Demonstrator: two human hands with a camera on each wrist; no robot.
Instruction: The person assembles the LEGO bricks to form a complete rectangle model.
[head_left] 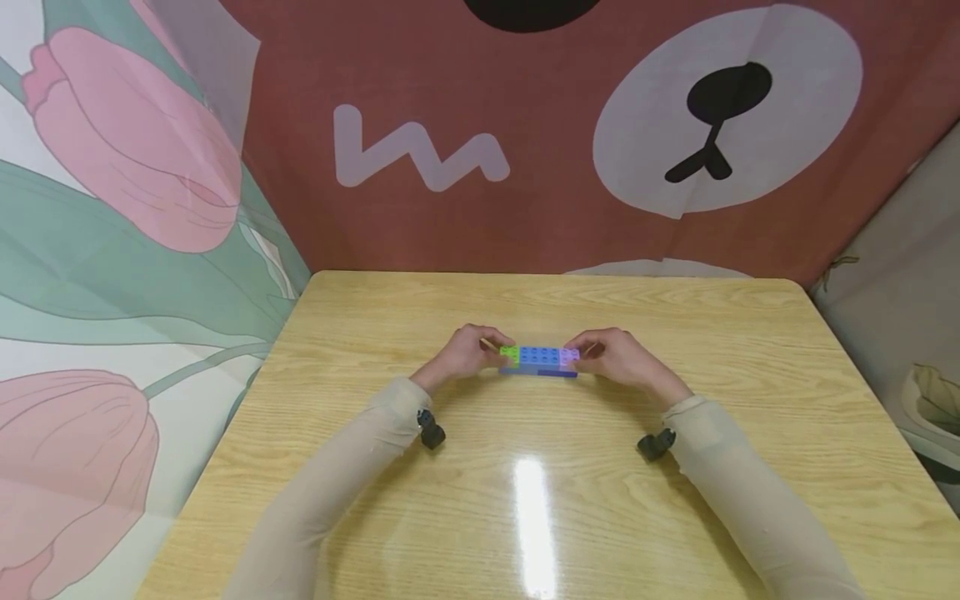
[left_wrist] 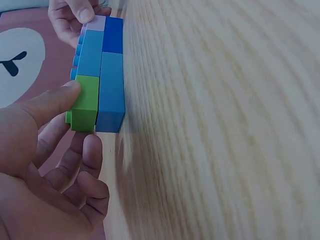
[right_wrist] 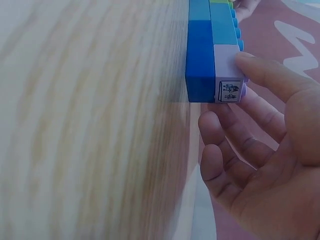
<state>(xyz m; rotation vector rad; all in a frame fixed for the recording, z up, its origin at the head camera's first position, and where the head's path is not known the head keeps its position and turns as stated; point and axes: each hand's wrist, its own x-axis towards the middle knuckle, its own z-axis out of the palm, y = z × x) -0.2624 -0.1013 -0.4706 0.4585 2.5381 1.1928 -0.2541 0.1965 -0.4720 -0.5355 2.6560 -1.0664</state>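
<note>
A two-layer row of toy building bricks lies on the wooden table, studs up. Its upper layer has a lime green brick (left_wrist: 84, 103) at the left end, a blue brick (head_left: 540, 357) in the middle and a lilac brick (right_wrist: 227, 60) with a small printed picture at the right end. Beneath them sit a lighter blue brick (left_wrist: 111, 85) and a dark blue brick (right_wrist: 201, 57). My left hand (head_left: 465, 352) pinches the green brick between thumb and fingers. At the opposite end, my right hand (head_left: 621, 357) pinches the lilac brick.
The wooden table (head_left: 465, 500) carries a bright light reflection near its front. A brown printed cloth (head_left: 540, 225) hangs behind its back edge, and a floral cloth (head_left: 202, 325) hangs at the left. Each wrist wears a small black camera.
</note>
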